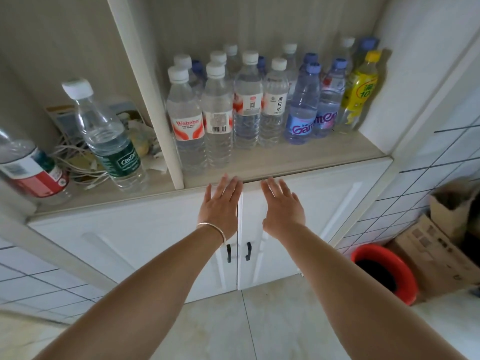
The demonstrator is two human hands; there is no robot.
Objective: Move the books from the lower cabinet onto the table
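The lower cabinet has two white doors, a left door (145,245) and a right door (319,211), both closed, each with a small black handle near the centre seam. My left hand (220,206), with a thin bangle on the wrist, lies flat with straight fingers on the top of the left door. Flat against the top of the right door is my right hand (281,207), fingers straight too. Neither hand holds anything. The books are hidden behind the closed doors. No table is in view.
On the shelf (298,157) above the doors stand several water bottles (218,113) and a yellow drink bottle (359,92). The left compartment holds bottles (106,133) and tangled cables. A red bin (387,274) and cardboard boxes (436,245) sit on the floor at right.
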